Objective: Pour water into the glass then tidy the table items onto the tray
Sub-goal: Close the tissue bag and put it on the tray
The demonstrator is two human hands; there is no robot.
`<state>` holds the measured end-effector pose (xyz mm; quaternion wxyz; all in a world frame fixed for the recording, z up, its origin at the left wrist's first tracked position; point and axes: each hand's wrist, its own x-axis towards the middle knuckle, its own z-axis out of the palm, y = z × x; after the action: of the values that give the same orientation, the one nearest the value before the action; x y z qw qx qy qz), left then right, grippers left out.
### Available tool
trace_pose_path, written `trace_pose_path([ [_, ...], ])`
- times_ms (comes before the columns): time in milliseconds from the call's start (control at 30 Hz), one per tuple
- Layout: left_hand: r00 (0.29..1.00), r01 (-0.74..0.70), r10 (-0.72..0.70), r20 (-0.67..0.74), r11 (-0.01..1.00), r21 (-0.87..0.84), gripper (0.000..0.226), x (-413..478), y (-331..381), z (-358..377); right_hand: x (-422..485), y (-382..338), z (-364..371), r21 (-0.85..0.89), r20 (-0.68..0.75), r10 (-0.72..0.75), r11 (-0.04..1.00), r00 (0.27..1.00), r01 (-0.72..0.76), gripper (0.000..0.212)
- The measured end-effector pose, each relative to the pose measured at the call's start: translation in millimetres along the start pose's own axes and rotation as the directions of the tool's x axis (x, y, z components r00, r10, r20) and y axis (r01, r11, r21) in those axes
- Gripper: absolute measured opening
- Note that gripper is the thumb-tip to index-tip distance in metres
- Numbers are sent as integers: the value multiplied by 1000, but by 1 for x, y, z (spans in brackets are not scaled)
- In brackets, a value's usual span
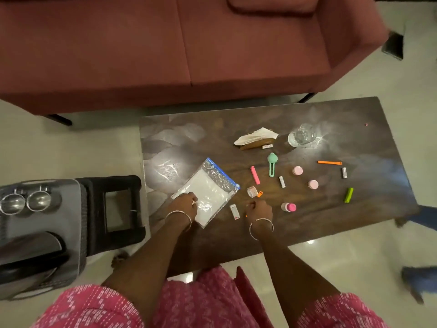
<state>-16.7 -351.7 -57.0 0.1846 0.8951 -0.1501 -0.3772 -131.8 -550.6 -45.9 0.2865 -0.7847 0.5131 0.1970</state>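
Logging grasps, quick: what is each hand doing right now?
Left hand: pinches the zip bag.
Right hand: curled round a small orange item.

Dim warm room light glares off the glossy table [212, 129] and floor [343, 263]; edges bend and blur.

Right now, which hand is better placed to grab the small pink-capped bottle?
Right: the right hand is beside the small pink-capped bottle; the left hand holds the clear plastic zip bag.
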Motion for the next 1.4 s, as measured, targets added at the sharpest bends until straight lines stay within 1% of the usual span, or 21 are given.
trace_pose_path([
  [100, 997, 16, -20, 78, 998, 57, 34, 14, 20, 14, 28, -2, -4, -7, 59, -11, 1000, 998, 11, 28],
  [200, 984, 76, -95, 153, 989, 127, 52, 32, 26, 24, 50, -16, 1, -69, 91, -89, 993, 992, 96, 27],
  [267, 971, 101, -123, 205, 988, 116, 63, 45, 23, 30, 64, -28, 7, -110, 129, -134, 983, 983, 149, 27],
  [333, 955, 118, -140, 260, 988, 98, 69, 58, 18, 38, 77, -36, 16, -158, 186, -139, 973, 973, 169, 29],
  [500, 912, 151, -177, 370, 984, 98, 79, 71, 7, 55, 95, -46, 38, -253, 274, -125, 947, 954, 196, 36],
  [567, 901, 157, -185, 393, 982, 101, 81, 71, 3, 61, 98, -48, 44, -291, 277, -125, 934, 953, 207, 35],
  [733, 904, 137, -161, 395, 987, 89, 78, 71, -6, 63, 98, -49, 53, -175, 227, -63, 979, 972, 104, 32],
  [800, 921, 139, -152, 360, 988, 61, 74, 67, -8, 57, 92, -52, 52, -90, 221, -47, 994, 974, 69, 29],
  [900, 960, 121, -127, 248, 992, 41, 63, 56, -5, 43, 77, -54, 49, 3, 235, -102, 995, 967, 104, 25],
  [967, 982, 61, -64, 178, 998, 27, 56, 44, 1, 31, 61, -56, 45, 79, 214, -133, 990, 968, 118, 25],
  [1033, 994, -24, 20, 105, 999, 33, 51, 31, 9, 19, 43, -59, 40, 141, 175, -154, 981, 972, 130, 31],
  [1100, 995, -96, 94, 40, 994, 48, 47, 14, 15, 7, 19, -63, 36, 229, 143, -179, 963, 973, 144, 37],
  [1267, 979, -188, 187, -84, 982, 1, 42, -37, 12, -12, -51, -69, 34, 400, 1, -254, 886, 967, 232, 33],
  [1400, 938, -253, 221, -268, 963, -91, 36, -85, 1, -24, -113, -79, 28, 539, -39, -312, 794, 949, 282, 17],
])
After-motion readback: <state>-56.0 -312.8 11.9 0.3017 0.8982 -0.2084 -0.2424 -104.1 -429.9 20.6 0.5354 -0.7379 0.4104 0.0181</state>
